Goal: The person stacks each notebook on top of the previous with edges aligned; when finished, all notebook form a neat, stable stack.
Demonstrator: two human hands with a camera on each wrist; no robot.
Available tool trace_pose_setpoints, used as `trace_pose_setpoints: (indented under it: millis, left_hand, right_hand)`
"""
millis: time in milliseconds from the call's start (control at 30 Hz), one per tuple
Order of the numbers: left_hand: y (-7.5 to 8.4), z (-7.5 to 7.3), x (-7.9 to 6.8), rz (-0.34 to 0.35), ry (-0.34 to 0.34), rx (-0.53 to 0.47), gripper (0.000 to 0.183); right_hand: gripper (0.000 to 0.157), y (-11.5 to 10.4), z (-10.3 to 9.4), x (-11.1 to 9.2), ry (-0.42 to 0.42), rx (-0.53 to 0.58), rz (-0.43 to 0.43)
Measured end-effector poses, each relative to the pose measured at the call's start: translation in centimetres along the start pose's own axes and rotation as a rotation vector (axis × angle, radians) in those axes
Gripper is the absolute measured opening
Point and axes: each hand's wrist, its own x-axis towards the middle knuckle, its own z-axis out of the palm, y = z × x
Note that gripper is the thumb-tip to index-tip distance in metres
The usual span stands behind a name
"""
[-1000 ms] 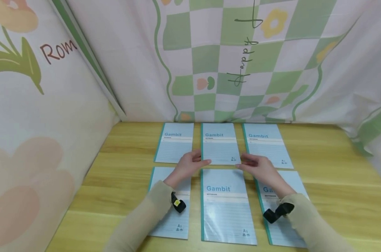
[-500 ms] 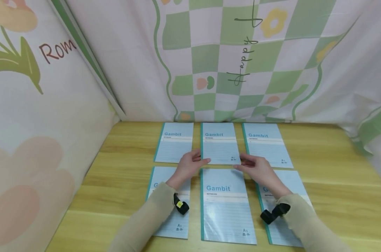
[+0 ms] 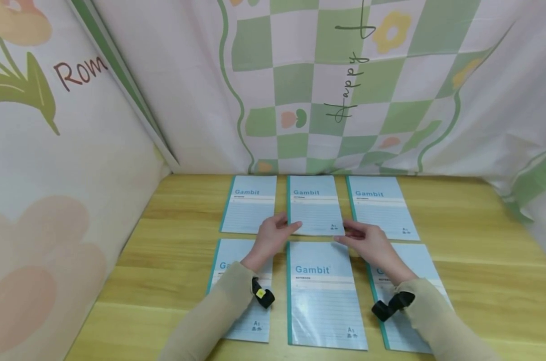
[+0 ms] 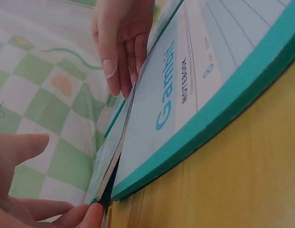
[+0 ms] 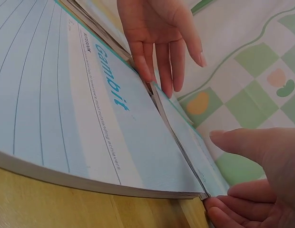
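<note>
Blue Gambit notebooks lie in two rows of three. My left hand (image 3: pixel 271 239) touches the left, green-spined side of the back middle notebook (image 3: pixel 315 210) with its fingertips. In the left wrist view its thumb (image 4: pixel 31 148) is raised, apart from the cover. On the opposite side, my right hand (image 3: pixel 372 246) has its fingertips at that notebook's right edge, and its thumb (image 5: pixel 235 143) also stands off the cover. Just in front lies the front middle notebook (image 3: pixel 324 306), a narrow gap between the two.
Back left (image 3: pixel 250 210) and back right notebooks (image 3: pixel 383 213) flank the middle one. My forearms partly cover the front left (image 3: pixel 250 321) and front right notebooks (image 3: pixel 404 328). Behind the wooden table (image 3: pixel 490 260) hangs a checked curtain (image 3: pixel 295 85); a printed cloth (image 3: pixel 88 165) stands at left.
The left thumb has lifted slightly and the left forearm has shifted a little to the right. My right hand has edged slightly left. The notebooks look unmoved.
</note>
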Motion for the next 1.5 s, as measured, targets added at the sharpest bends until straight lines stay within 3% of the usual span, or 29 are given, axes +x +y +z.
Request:
trace_pose_setpoints:
  millis: [200,500,733,867,1167,1300,1500]
  left_hand:
    - [0.3,0.1,0.8,-0.035,0.026,-0.042,0.06]
    - [0.1,0.5,2.1,-0.136,-0.056,-0.266,0.041]
    - [0.2,0.3,2.1,-0.121,-0.082,-0.307,0.047]
    - [0.4,0.1,2.0,-0.094,-0.094,-0.363,0.042]
    - [0.2,0.1,1.5,-0.076,-0.111,-0.359,0.042]
    - [0.2,0.1,1.2,-0.052,-0.118,-0.354,0.044]
    - [-0.2,-0.7,0.8,-0.034,-0.115,-0.327,0.041]
  right_hand:
    - [0.081,0.0,0.0,-0.2,-0.001,0.011,-0.001]
    - [0.078,-0.1,0.0,-0.4,-0.016,0.027,-0.009]
    - [0.073,-0.2,-0.4,-0.3,-0.017,0.029,0.002]
    - [0.071,-0.1,-0.7,-0.1,-0.024,0.03,0.019]
    - [0.059,-0.7,-1.0,0.1,0.003,0.083,0.06]
    - [0.062,-0.8,-1.2,0.1,0.004,0.138,0.068]
    - [0.066,-0.6,-1.4,0.3,-0.071,0.252,0.101]
